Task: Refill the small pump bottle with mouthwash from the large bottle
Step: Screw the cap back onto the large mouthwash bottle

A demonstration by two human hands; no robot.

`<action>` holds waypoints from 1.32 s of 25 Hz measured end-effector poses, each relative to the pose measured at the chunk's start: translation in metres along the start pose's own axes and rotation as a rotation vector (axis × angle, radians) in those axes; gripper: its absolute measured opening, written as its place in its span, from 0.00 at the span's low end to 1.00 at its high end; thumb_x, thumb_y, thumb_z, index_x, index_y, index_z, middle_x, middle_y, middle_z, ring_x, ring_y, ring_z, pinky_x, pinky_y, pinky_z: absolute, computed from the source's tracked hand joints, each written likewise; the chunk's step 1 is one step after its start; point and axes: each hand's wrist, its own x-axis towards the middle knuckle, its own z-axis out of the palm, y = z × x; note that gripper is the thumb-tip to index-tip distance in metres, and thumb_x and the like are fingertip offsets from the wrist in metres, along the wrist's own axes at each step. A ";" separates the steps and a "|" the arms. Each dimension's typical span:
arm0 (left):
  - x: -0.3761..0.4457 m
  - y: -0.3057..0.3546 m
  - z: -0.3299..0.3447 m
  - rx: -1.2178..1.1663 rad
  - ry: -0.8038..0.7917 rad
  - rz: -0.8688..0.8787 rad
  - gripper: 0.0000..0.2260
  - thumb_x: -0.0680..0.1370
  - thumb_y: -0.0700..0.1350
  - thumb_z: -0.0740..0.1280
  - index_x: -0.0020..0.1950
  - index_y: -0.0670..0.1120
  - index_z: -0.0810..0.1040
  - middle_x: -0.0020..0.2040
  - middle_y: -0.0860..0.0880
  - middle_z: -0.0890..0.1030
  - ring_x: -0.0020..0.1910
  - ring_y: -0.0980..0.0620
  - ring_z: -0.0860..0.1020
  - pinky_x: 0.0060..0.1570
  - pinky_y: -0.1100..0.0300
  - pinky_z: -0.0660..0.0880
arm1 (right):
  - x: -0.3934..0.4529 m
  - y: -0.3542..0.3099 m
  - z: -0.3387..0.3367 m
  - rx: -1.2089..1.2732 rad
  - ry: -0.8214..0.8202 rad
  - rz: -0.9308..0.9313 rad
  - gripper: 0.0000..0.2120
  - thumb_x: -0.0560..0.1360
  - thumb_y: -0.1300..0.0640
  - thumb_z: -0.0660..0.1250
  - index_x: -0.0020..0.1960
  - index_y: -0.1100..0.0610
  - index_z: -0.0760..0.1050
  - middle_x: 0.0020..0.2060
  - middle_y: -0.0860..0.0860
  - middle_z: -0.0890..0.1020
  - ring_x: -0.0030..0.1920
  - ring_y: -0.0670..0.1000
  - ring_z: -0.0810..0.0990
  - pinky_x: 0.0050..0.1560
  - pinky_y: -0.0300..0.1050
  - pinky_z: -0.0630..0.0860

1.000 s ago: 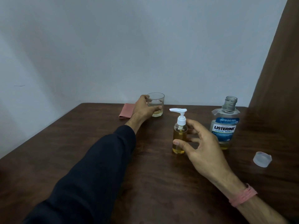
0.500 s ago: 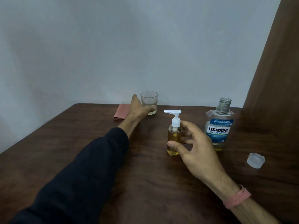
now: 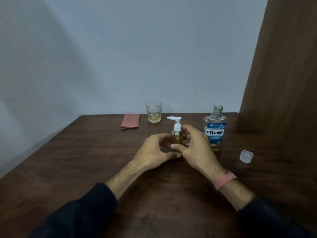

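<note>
The small pump bottle (image 3: 177,134), clear with amber liquid and a white pump head, stands upright on the wooden table (image 3: 85,160). My right hand (image 3: 197,148) curls round its right side, thumb across the front. From the left, my left hand (image 3: 154,150) closes on the bottle's lower part, fingers curled at its base. The large Listerine bottle (image 3: 215,133) stands uncapped just right of my right hand, a little amber liquid at its bottom. Its clear cap (image 3: 246,156) lies on the table further right.
A glass (image 3: 153,111) holding a little amber liquid stands at the table's far edge, with a folded pink cloth (image 3: 130,121) to its left. A brown curtain (image 3: 283,66) hangs on the right. A grey wall lies behind.
My left hand let go of the glass at the back and came forward to the pump bottle's left side. My right hand closed further round the bottle.
</note>
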 end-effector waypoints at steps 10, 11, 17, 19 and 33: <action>0.032 0.023 0.026 0.091 0.113 -0.074 0.25 0.73 0.53 0.89 0.67 0.49 0.91 0.56 0.53 0.92 0.47 0.62 0.84 0.61 0.58 0.86 | 0.085 -0.083 -0.078 -0.664 -0.240 -0.097 0.16 0.71 0.51 0.86 0.57 0.50 0.88 0.50 0.47 0.88 0.53 0.52 0.86 0.58 0.50 0.84; 0.038 0.024 0.028 0.075 0.116 -0.096 0.27 0.73 0.53 0.89 0.69 0.49 0.90 0.58 0.52 0.92 0.49 0.61 0.85 0.64 0.56 0.86 | 0.096 -0.087 -0.081 -0.739 -0.295 -0.120 0.15 0.72 0.52 0.85 0.57 0.51 0.88 0.49 0.48 0.88 0.52 0.52 0.86 0.56 0.50 0.84; 0.089 0.017 0.040 0.062 0.149 -0.153 0.32 0.74 0.54 0.88 0.76 0.51 0.86 0.66 0.52 0.91 0.60 0.55 0.87 0.68 0.50 0.85 | 0.169 -0.078 -0.091 -0.841 -0.522 -0.140 0.08 0.77 0.58 0.81 0.55 0.55 0.89 0.40 0.49 0.90 0.42 0.49 0.90 0.43 0.42 0.84; 0.111 0.014 0.045 0.068 0.178 -0.167 0.32 0.74 0.56 0.87 0.76 0.52 0.86 0.67 0.53 0.91 0.57 0.58 0.85 0.67 0.52 0.85 | 0.195 -0.062 -0.097 -0.735 -0.564 -0.110 0.07 0.79 0.60 0.79 0.56 0.55 0.89 0.39 0.48 0.90 0.37 0.45 0.90 0.38 0.36 0.82; 0.221 -0.017 0.050 0.012 0.329 -0.222 0.33 0.72 0.58 0.88 0.74 0.50 0.87 0.65 0.54 0.91 0.61 0.55 0.87 0.70 0.46 0.85 | 0.288 0.063 -0.086 0.092 -0.458 0.083 0.09 0.78 0.58 0.79 0.58 0.52 0.90 0.48 0.52 0.92 0.49 0.52 0.92 0.44 0.41 0.88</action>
